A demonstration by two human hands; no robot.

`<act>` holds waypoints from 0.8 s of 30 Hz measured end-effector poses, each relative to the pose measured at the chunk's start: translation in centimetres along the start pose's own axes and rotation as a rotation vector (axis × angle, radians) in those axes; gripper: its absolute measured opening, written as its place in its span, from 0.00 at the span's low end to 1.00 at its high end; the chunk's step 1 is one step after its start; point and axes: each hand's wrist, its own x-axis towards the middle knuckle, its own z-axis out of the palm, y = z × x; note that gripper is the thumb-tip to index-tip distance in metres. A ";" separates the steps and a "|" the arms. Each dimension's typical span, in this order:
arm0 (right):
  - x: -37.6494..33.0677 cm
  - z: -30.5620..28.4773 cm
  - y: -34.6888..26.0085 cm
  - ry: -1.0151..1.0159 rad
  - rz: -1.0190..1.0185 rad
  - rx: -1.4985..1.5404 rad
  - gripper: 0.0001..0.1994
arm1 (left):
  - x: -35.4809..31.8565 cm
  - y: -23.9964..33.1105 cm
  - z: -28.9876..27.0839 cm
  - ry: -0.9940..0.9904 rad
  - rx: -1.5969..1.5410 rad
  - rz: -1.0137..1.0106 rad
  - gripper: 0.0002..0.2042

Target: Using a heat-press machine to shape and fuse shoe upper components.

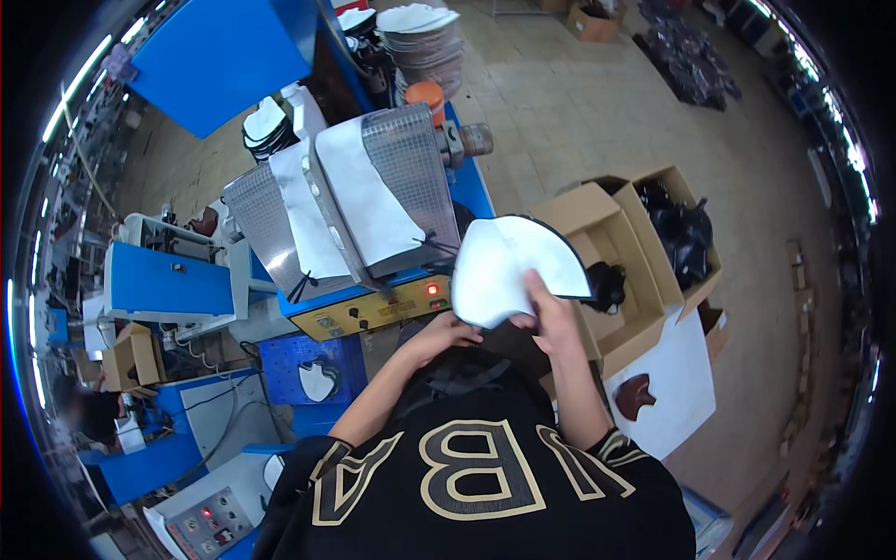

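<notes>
My right hand (551,322) grips a curved, white-lined shoe upper piece (495,266) with a dark edge, its thumb lying over the white face. My left hand (442,340) is beside the piece's lower corner, fingers curled together; what is between them, if anything, is hidden. Just beyond is a machine with a metal mesh plate (401,140). Two white pieces (369,201) lie on the plate, on either side of a metal bar (333,215). Dark straps hang from their near ends. Below the plate, a yellow control panel (373,308) shows a lit red light.
Cardboard boxes (644,308) with dark shoe parts stand at the right. A brown shoe piece (635,398) lies on a white board (686,373). Stacked pieces (420,37) stand behind the machine. A blue crate (280,369) and other blue machines (173,280) are on the left.
</notes>
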 end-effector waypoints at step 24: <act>5.0 2.1 -0.9 -0.249 0.109 -1.838 0.27 | 0.5 4.0 -1.8 0.015 -0.732 0.229 0.41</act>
